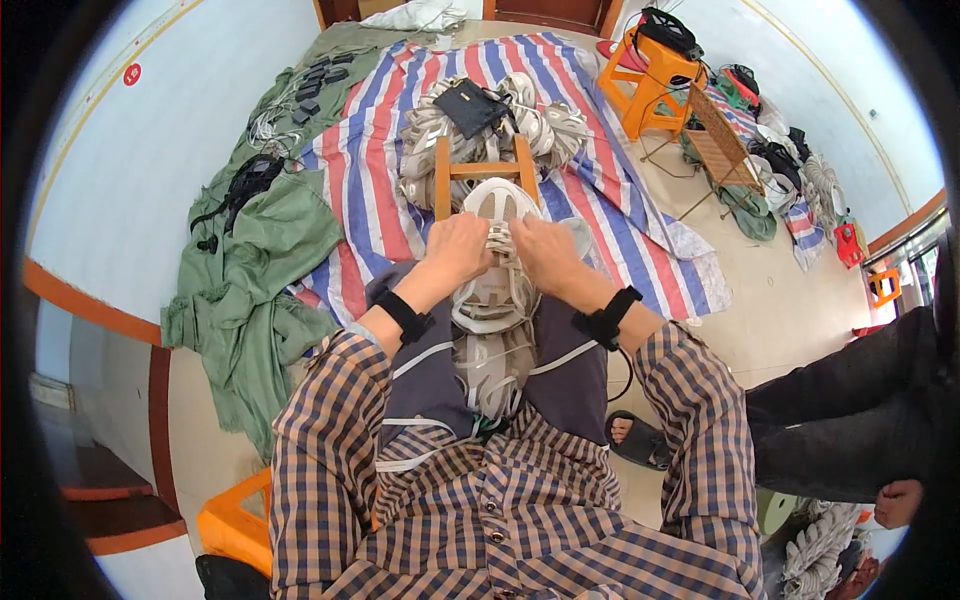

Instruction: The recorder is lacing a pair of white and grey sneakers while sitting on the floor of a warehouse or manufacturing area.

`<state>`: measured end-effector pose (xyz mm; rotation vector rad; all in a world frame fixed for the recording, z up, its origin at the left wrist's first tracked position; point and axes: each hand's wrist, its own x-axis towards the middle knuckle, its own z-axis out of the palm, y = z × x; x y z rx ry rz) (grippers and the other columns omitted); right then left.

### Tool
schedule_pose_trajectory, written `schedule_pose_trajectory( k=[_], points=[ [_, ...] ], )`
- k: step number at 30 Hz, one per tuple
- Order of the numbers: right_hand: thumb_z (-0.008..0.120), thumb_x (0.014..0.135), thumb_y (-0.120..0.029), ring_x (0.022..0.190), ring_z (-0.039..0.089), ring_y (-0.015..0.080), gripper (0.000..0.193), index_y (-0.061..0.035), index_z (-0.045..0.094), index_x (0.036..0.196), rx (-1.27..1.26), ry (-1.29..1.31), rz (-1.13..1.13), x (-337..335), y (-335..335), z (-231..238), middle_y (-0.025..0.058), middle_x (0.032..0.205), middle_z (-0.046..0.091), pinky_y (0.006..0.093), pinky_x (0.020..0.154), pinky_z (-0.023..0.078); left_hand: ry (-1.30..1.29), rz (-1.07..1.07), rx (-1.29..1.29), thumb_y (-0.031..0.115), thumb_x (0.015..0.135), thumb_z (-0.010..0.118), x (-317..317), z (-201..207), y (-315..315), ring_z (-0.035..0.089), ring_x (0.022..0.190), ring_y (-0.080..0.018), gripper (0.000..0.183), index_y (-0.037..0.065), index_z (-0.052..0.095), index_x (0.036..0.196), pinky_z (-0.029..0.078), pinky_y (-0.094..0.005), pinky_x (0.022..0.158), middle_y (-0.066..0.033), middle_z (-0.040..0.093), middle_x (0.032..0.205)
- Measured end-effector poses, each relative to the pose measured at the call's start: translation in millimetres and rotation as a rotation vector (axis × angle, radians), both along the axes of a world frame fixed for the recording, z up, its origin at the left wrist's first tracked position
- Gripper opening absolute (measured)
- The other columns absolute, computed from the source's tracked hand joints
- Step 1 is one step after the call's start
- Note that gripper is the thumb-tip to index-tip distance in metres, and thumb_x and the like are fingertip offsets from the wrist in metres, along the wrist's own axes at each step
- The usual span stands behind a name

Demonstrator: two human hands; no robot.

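Observation:
A grey and white sneaker (497, 287) stands in front of me, its toe pointing away and propped by a wooden frame (442, 190). My left hand (460, 247) is closed at the left side of the lacing, near the toe. On the opposite side my right hand (545, 254) is closed too, its fingers pinching the pale shoelace (503, 240). The fingertips partly hide the lace between them. Below, another grey shoe (488, 365) lies between my thighs.
Beyond the frame, a heap of similar shoes (425, 132) with a black pouch (470, 107) on it lies on a striped sheet (385, 165). Green cloth (260, 230) covers floor at left. An orange stool (655, 85) stands far right. Another person's dark-trousered leg (840, 400) is close at right.

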<state>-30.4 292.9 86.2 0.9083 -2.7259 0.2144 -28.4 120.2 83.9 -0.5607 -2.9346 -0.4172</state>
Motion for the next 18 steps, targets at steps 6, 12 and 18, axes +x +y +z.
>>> schedule_pose_trajectory(
  k=[6,12,18],
  points=[
    [0.063,0.071,-0.009,0.070,0.065,0.0243,0.016,-0.0086,0.053,0.083,0.136,0.228,-0.035,-10.2,5.7,0.6,0.0083,0.075,0.061,0.0343,0.052,0.050,0.240,-0.059,0.054,0.008,0.069,0.059,0.1,-14.6,11.6,0.063,0.075,-0.0354,0.020,0.003,0.052,0.087,0.049,-0.0460,0.064,-0.0192,0.062,0.076],
    [0.058,0.076,-0.015,0.069,0.066,0.0276,0.009,-0.0084,0.059,0.082,0.112,-0.043,-0.221,-15.5,6.5,-0.8,0.0122,0.079,0.064,0.0397,0.055,0.050,-0.315,0.111,0.428,0.013,0.068,0.059,-13.8,-8.4,-13.4,0.062,0.081,-0.0339,0.020,0.004,0.054,0.086,0.048,-0.0417,0.070,-0.0162,0.063,0.079],
    [0.058,0.078,-0.017,0.071,0.067,0.0274,0.010,-0.0086,0.064,0.077,0.333,0.053,-0.379,-42.3,73.1,4.7,0.0113,0.076,0.067,0.0386,0.059,0.051,-0.662,-0.098,0.460,0.007,0.071,0.055,-6.1,10.6,-53.3,0.049,0.066,-0.0117,0.012,0.003,0.054,0.083,0.041,-0.0271,0.058,-0.0023,0.053,0.069]
  ],
)
